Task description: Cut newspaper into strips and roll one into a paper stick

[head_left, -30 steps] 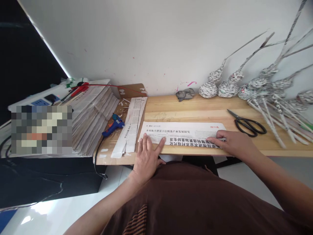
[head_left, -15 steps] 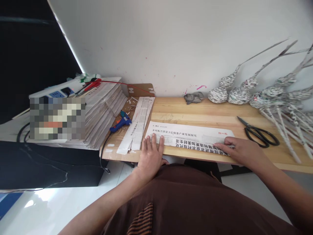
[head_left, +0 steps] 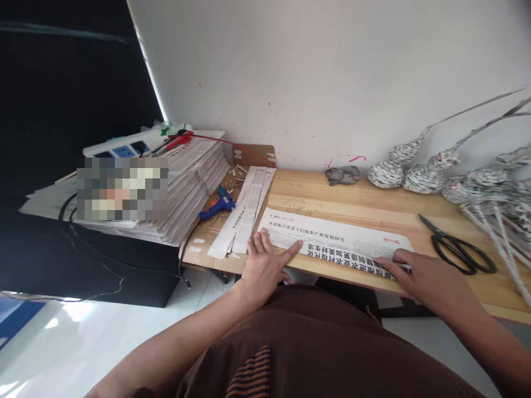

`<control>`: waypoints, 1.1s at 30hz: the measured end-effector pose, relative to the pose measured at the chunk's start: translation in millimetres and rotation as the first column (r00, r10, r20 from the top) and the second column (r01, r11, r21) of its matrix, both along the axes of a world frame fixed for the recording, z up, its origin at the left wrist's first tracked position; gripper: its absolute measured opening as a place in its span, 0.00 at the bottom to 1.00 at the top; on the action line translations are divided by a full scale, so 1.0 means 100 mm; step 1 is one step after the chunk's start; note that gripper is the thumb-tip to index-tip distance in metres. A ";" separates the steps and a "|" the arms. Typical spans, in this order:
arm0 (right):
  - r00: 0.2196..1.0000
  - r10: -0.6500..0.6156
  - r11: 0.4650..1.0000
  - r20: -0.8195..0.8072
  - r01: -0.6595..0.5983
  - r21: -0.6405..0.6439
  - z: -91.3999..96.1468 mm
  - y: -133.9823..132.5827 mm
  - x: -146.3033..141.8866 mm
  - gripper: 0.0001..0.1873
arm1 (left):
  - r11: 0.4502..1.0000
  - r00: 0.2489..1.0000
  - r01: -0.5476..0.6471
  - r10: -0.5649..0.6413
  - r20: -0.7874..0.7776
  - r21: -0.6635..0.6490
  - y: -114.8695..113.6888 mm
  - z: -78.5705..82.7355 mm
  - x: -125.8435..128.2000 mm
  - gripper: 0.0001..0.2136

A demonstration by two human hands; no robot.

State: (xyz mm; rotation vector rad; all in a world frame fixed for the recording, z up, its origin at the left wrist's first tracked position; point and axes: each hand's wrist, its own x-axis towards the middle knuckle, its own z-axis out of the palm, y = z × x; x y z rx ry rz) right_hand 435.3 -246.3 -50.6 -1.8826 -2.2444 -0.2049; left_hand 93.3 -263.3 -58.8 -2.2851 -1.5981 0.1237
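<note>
A folded newspaper strip (head_left: 332,243) with large black headlines lies along the near edge of the wooden table (head_left: 357,202). My left hand (head_left: 265,265) rests flat on its left end, fingers stretched out, the index finger pointing right along the paper. My right hand (head_left: 418,273) presses on the strip's right end, fingers together, and seems to pinch a thin white stick-like piece against the paper.
Black scissors (head_left: 458,251) lie right of the strip. Cut newspaper strips (head_left: 244,218) and a blue glue gun (head_left: 218,205) lie at the left, beside a tall newspaper stack (head_left: 194,182) with a power strip (head_left: 124,148). Rolled-paper woven figures (head_left: 418,174) and a grey rag (head_left: 342,174) line the wall.
The view has swung left and down. My left index finger has spread away from the other fingers along the paper. My right hand stays on the strip's right end.
</note>
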 end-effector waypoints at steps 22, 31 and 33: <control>0.913 0.311 0.897 -0.263 -0.373 -0.237 0.18 0.51 -1.46 0.18 | 0.998 0.998 -0.050 0.049 0.026 0.040 -0.04 -0.11 0.03 0.51; 0.911 0.289 0.902 -0.294 -0.362 -0.235 0.15 0.54 -1.29 0.18 | 1.000 0.994 0.030 -0.030 0.102 -0.002 0.00 -0.14 0.17 0.44; 0.915 0.278 0.904 -0.292 -0.352 -0.241 0.15 0.54 -1.30 0.19 | 0.997 0.989 0.081 -0.078 0.124 -0.016 0.01 -0.15 0.17 0.40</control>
